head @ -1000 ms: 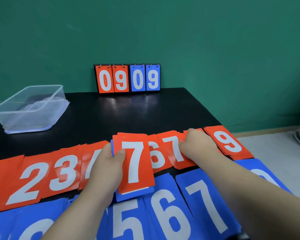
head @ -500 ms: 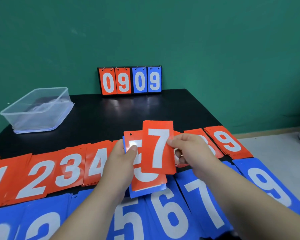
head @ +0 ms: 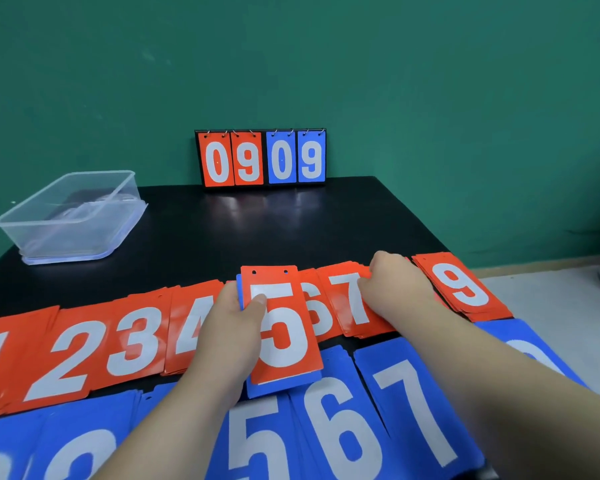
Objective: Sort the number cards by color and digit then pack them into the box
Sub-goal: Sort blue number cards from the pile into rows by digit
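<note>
My left hand point(head: 229, 327) grips the unsorted stack point(head: 278, 386), thumb across its top red 5 card point(head: 286, 344) to read it, while my right hand point(head: 395, 289) rests on the red 7 pile point(head: 347, 303) just beside, pinching or not I cannot tell; the clear box point(head: 84, 233) sits well beyond my left.

Red cards point(head: 129, 344) lie behind blue cards point(head: 413, 410), box point(head: 49, 233) far-left.
</note>
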